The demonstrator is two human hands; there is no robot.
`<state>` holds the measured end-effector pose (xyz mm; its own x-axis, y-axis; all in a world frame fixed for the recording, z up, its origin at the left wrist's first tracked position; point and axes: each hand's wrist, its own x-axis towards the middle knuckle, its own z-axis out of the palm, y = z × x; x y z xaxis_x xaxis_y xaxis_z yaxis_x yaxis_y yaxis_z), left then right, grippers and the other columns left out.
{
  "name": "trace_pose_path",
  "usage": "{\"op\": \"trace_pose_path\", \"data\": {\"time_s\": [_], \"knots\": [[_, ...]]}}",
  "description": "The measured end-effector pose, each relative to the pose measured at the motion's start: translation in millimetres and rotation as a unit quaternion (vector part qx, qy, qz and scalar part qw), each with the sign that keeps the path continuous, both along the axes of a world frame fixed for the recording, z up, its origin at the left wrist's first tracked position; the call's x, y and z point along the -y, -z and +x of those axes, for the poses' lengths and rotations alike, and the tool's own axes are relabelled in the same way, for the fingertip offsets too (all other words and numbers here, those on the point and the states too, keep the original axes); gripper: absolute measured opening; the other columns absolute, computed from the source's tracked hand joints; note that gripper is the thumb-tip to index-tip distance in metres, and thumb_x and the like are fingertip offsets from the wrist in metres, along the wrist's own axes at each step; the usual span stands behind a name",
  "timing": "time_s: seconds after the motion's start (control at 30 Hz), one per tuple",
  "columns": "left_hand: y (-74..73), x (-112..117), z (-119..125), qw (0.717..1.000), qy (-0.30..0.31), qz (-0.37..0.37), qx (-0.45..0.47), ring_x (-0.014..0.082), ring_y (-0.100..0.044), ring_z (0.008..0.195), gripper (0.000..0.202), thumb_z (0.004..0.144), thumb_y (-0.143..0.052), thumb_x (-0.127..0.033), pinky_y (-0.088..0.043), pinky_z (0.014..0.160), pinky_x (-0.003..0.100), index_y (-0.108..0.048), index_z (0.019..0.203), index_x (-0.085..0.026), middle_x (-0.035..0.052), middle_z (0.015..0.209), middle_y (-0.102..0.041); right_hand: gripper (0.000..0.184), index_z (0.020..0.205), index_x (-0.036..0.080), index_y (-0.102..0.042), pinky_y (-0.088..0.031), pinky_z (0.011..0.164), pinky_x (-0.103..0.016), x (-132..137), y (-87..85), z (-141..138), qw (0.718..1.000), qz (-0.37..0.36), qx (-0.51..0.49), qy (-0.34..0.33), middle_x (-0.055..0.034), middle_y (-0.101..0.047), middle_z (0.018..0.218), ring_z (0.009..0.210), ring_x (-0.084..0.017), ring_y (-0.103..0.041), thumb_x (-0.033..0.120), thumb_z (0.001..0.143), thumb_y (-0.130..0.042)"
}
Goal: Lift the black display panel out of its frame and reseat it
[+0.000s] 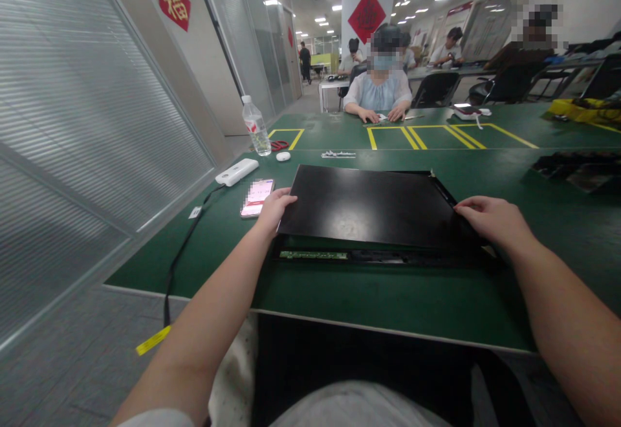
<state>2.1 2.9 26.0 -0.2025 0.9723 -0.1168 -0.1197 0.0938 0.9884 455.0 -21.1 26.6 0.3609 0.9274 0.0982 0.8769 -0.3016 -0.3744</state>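
A large flat black panel (369, 206) lies on the green table (388, 297) in front of me, its near edge raised slightly over a black frame with a green circuit strip (314, 255). My left hand (272, 210) grips the panel's left edge, fingers curled over it. My right hand (491, 218) holds the right edge, fingers bent onto the panel's corner.
A phone (257, 197), a white power block (237, 171) with a black cable, a water bottle (255, 127), a red item and a small white object lie at the left. Small metal parts (337, 154) sit behind the panel. A person sits opposite at yellow-marked table zones; others work farther back.
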Motion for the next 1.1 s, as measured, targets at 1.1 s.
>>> {"op": "trace_pose_path", "data": {"time_s": [1.1], "knots": [[-2.8,3.8,3.2,1.000,-0.014,0.000,-0.019,0.0226,-0.072,0.079,0.033,0.065,-0.070,-0.014,-0.058,0.080,0.036,-0.071,0.097,-0.017,0.0022,0.078,-0.076,0.030,0.093,0.022,-0.079,-0.049,0.057,-0.030,0.8,-1.1,3.1,0.995,-0.025,-0.098,0.026,-0.0039,-0.074,0.081,0.058,-0.017,-0.062,0.042,0.079,-0.062]]}}
